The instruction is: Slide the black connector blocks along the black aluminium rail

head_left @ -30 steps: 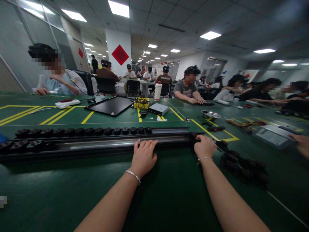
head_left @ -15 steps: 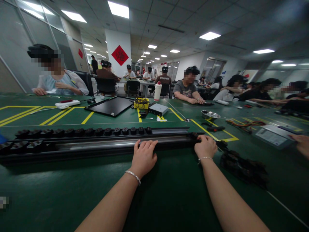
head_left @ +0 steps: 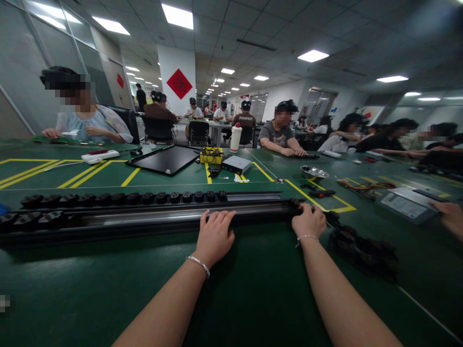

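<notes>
One near black rail (head_left: 144,218) lay on the desk (head_left: 256,294); left hand (head_left: 216,237), fingers loosely spread, rested on its edge, likely steadying it; right hand (head_left: 309,222) curled at its end, grip unclear

Office-like workshop, green worktable (head_left: 108,294) with yellow tape lines (head_left: 132,176), seated workers (head_left: 278,130), ceiling light panels (head_left: 177,16), glass partition (head_left: 21,62)

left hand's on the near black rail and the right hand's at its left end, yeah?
Not quite: in the head view, the right hand is at the right end of the near black rail. The left hand is on that rail.
</notes>
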Motion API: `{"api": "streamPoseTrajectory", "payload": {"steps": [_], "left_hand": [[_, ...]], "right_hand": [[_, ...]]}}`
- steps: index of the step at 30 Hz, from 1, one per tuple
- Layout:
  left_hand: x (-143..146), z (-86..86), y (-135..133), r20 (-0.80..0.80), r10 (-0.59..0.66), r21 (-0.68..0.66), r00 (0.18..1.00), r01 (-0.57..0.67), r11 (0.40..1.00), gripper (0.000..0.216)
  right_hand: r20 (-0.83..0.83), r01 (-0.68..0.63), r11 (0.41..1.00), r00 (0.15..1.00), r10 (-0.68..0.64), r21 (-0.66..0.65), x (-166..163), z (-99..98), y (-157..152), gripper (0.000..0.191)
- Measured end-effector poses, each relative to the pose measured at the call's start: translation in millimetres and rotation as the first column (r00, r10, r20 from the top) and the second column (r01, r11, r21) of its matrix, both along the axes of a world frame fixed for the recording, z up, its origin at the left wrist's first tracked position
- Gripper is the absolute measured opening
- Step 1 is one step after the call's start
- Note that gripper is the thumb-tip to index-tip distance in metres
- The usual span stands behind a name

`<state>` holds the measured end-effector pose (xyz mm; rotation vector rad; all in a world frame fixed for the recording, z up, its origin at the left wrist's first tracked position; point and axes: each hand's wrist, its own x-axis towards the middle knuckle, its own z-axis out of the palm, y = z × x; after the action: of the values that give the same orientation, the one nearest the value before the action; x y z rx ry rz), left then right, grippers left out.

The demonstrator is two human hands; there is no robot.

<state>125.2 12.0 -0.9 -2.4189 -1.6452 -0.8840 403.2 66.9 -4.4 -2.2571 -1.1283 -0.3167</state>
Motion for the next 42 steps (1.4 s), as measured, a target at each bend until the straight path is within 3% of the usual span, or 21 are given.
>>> {"api": "streamPoseTrajectory", "payload": {"steps": [9,14,19,23,31,42], "left_hand": [[0.4,1.2,-0.5,-0.018,0.01,-0.006,1.0,-0.01,1.0,0.046],[0.6,1.4,-0.8,-0.029,0.017,-0.006,0.999,-0.017,1.0,0.046],[0.8,0.6,-0.7,0.0,0.007,-0.003,1.0,-0.007,1.0,0.046],[0.7,0.5,-0.7,0.017,0.001,-0.006,1.0,-0.001,1.0,0.046],[1.3,2.8,-1.5,-0.005,0.014,-0.02,1.0,-0.014,1.0,0.045],[0.8,1.6,-0.8,-0.023,0.019,-0.006,1.0,-0.019,1.0,0.045]], "right_hand": [[-0.008,0.008,1.0,1.0,-0.008,-0.023,-0.2,-0.2,-0.9,0.032],[0.001,-0.003,1.0,1.0,0.003,0.03,3.4,-2.5,1.5,0.032],[0.097,-0.202,0.97,0.977,0.19,0.138,2.9,2.8,4.4,0.053],[0.133,-0.285,0.955,0.953,0.273,0.082,-3.1,2.7,4.0,0.053],[0.07,-0.237,0.967,0.967,0.244,-0.097,-5.5,-1.2,2.4,0.038],[0.053,-0.146,0.979,0.987,0.155,-0.146,-8.0,-0.4,0.5,0.035]]}}
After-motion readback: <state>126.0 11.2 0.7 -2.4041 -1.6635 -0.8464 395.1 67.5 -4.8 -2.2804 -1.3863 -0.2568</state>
